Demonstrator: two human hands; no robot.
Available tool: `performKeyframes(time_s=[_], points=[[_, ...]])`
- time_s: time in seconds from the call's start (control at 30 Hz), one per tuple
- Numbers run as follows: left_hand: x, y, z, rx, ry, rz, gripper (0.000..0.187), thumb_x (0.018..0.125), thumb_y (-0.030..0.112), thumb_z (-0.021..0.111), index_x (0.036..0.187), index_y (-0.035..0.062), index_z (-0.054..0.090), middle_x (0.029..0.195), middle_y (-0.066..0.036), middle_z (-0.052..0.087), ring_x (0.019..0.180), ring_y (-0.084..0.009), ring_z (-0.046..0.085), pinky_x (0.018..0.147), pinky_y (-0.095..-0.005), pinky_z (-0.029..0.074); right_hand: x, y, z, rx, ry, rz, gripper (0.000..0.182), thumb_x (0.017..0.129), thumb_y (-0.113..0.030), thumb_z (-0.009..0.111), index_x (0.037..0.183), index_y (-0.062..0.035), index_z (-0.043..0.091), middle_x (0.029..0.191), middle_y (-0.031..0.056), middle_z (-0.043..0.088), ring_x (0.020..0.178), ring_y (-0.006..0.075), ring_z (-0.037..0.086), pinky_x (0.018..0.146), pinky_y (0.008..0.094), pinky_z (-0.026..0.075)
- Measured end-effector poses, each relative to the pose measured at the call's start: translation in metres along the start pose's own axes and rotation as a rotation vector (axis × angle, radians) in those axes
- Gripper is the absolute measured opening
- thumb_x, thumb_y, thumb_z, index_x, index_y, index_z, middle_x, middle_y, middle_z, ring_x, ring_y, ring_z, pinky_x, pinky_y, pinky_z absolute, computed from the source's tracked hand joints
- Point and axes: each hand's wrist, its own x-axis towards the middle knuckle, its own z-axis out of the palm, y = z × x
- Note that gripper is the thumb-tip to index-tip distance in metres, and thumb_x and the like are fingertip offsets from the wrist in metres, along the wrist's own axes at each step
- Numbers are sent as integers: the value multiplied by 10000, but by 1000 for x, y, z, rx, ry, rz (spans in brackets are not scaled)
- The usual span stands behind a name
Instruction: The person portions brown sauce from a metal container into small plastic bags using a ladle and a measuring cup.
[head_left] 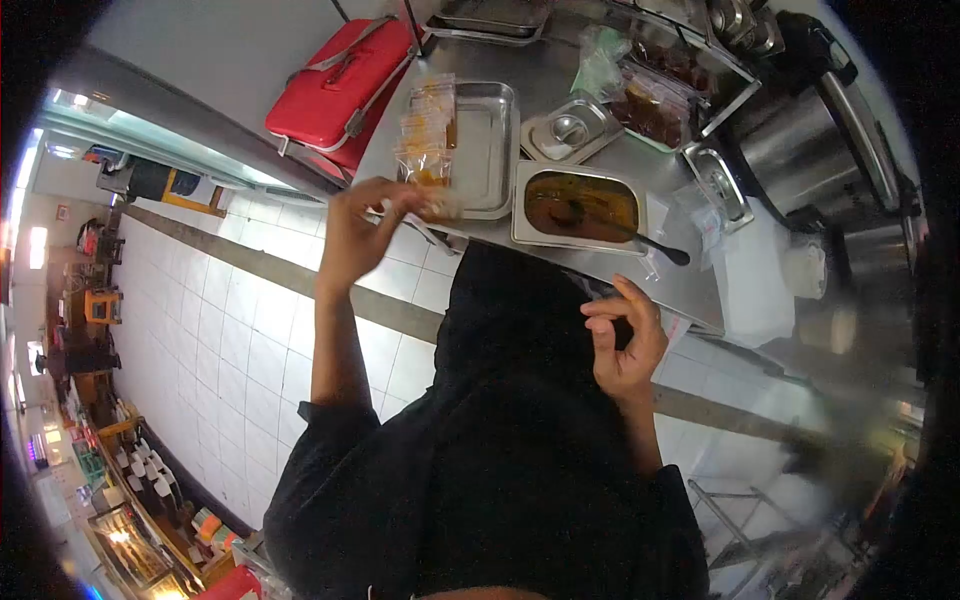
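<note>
My left hand [362,228] pinches a small clear sauce packet [438,204] at the near left corner of a steel tray [487,150]. A row of similar packets [428,125] with orange-brown contents lies along the tray's left side. To the right stands a steel pan of dark reddish-brown oily sauce [570,213], with a black-handled spoon [668,252] resting in it. My right hand [630,340] hovers below the pan's right end, fingers loosely bent and apart, with nothing visible in it.
A steel lid [570,130] lies behind the pan. Further right are a bag-covered container of dark red food [655,110], another lid [718,188] and a large steel pot [830,150]. A red insulated bag [340,90] sits at the counter's left.
</note>
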Motion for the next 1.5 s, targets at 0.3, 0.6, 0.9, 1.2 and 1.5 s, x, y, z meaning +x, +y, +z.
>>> performKeyframes(time_s=[0.3, 0.6, 0.9, 1.2, 1.5], points=[[32, -125, 19, -272, -106, -165, 202, 965, 150, 615, 1002, -23, 713, 855, -88, 719, 777, -101, 643, 748, -242, 512, -19, -8, -21, -6, -6, 270, 384, 884, -113, 685, 1238, -9, 581, 900, 84, 708, 692, 106, 611, 682, 248, 500], [51, -149, 32, -332, 164, -125, 374, 995, 273, 566, 1272, 23, 590, 1244, -93, 624, 1067, -208, 576, 905, -338, 443, -20, 51, -55, -425, 187, 460, 334, 856, -194, 727, 1163, -85, 649, 933, 68, 694, 658, 164, 598, 629, 302, 497], [-48, -68, 72, 208, 335, 335, 100, 817, 44, 731, 845, 4, 643, 835, -132, 647, 791, -286, 611, 724, -378, 473, -27, 110, -54, -813, 368, 319, 152, 889, -194, 671, 956, -58, 679, 917, 121, 676, 865, 312, 636, 734, 388, 508], [-100, -23, 209, -855, -473, -574, 305, 950, 221, 658, 1058, -61, 700, 871, -176, 713, 798, -172, 673, 739, -305, 539, -79, 1, -25, -785, -61, 1, 198, 808, -220, 634, 984, -142, 679, 897, 46, 674, 748, 234, 618, 621, 385, 484], [-45, 44, 211, -221, -698, 160, 427, 1026, 242, 519, 1274, -101, 566, 958, -149, 675, 837, -188, 634, 744, -294, 520, -107, 29, -2, -750, 287, 52, 193, 863, -199, 629, 1028, -117, 685, 956, 20, 650, 830, 235, 613, 665, 359, 484]])
